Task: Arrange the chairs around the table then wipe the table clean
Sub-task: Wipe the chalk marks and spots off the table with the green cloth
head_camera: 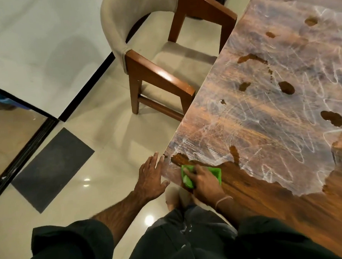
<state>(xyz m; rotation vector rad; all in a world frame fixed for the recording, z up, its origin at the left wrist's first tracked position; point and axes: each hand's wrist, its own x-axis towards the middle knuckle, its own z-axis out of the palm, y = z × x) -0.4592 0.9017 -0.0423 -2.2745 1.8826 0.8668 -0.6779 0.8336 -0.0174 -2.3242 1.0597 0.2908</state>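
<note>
The person stands at the near corner of the wooden surface (276,112), the two hands close together but not touching. The right hand (205,182) lies flat on a green cloth (214,173), fingers spread over it and pressing it down onto the wood just inside the corner. Green shows on both sides of the fingers, so the cloth sits under the palm rather than bunched in a fist. A pale band (223,199) circles that wrist.

The left hand (151,180) is just beside it, off the corner, fingers straight and loose with the tips against the edge; it holds nothing.

Around the cloth and along the near side the wood is dark and bare. Beyond that a whitish, swirled film covers the top, broken by scattered dark spots.

A cushioned chair (139,30) with wooden arms stands at the left long side, its front tucked against the edge, well apart from both hands. A grey mat (53,168) lies on the tiled floor (116,137).
</note>
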